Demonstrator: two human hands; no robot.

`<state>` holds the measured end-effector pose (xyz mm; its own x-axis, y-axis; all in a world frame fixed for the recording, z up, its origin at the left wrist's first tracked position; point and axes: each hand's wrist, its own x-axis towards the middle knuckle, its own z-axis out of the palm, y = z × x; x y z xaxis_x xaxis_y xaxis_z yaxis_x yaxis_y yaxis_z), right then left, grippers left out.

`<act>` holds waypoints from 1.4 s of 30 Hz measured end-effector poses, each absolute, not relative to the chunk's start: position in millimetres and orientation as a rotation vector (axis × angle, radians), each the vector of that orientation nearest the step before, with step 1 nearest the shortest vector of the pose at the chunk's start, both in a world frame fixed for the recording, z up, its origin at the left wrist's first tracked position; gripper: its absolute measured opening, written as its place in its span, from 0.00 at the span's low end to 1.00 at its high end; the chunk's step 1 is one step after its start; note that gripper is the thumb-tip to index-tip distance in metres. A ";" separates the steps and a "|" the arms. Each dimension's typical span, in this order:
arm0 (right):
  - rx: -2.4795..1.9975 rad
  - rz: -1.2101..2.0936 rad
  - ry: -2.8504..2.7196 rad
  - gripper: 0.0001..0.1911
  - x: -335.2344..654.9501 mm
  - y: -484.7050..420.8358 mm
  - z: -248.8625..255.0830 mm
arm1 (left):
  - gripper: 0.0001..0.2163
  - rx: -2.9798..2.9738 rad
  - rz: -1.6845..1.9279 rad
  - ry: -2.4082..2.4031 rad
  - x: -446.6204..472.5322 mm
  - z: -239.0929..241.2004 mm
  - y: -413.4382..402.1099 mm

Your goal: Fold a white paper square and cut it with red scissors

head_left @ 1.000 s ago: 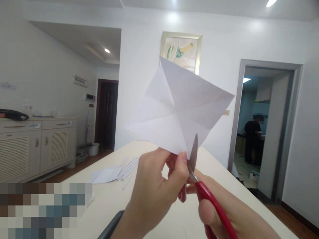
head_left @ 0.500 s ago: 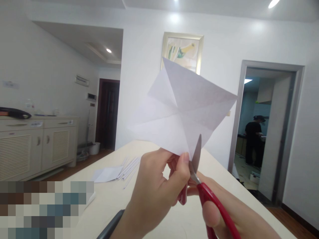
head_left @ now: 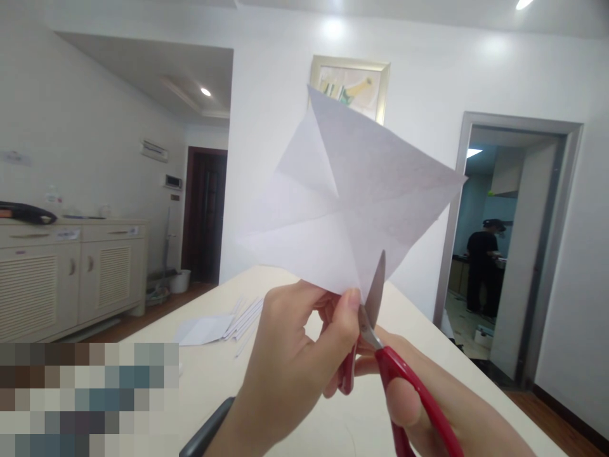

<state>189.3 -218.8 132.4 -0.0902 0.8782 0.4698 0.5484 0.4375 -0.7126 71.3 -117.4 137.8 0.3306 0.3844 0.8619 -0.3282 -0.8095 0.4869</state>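
A creased white sheet of paper [head_left: 380,184] stands up in front of me, with fold lines meeting near its middle. My left hand [head_left: 295,355] pinches its lower edge between thumb and fingers. In my right hand [head_left: 419,387] is a pair of scissors [head_left: 404,368] with red handles, my thumb through one loop. One metal blade points upward in front of the paper, close to my left thumb tip. The other blade is hidden, and I cannot tell whether it touches the paper. Part of a red handle also shows below my left fingers.
On the pale table [head_left: 304,425] at left lie a white paper piece [head_left: 204,329] and several folded paper strips [head_left: 245,319]. A dark object [head_left: 208,428] sits by my left forearm. Beyond the doorway at right stands a person [head_left: 485,260] in dark clothes.
The paper's upper part has risen slightly and its right corner reaches further right. Both hands keep nearly the same grip and place; the scissors have barely moved. The view has shifted a little.
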 end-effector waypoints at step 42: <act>-1.302 0.360 -1.844 0.20 195.6 -217.0 125.2 | 0.17 1.868 1.581 0.116 75.3 143.0 -122.1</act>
